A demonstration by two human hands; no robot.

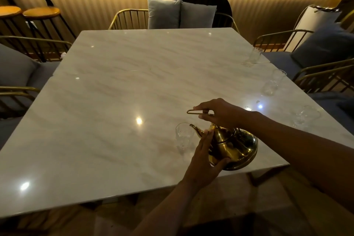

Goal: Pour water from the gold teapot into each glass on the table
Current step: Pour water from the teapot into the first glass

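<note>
Fig. | My right hand [220,114] curls round the handle [198,112] of the tilted teapot [236,147], near right on the table [124,74] | left hand [203,159] spread, fingers straight against its side | spout [196,130] at the rim of the glass [183,136].

teapot [235,149] on table [115,101] nr front edge, glass [183,136] left of spout, 3 glasses [254,56] [273,82] [306,116] along rt edge.

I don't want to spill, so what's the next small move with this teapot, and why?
Probably tip the gold teapot further: its spout is at the near glass, the right hand grips the handle, the left hand steadies its body, no stream shows.
</note>
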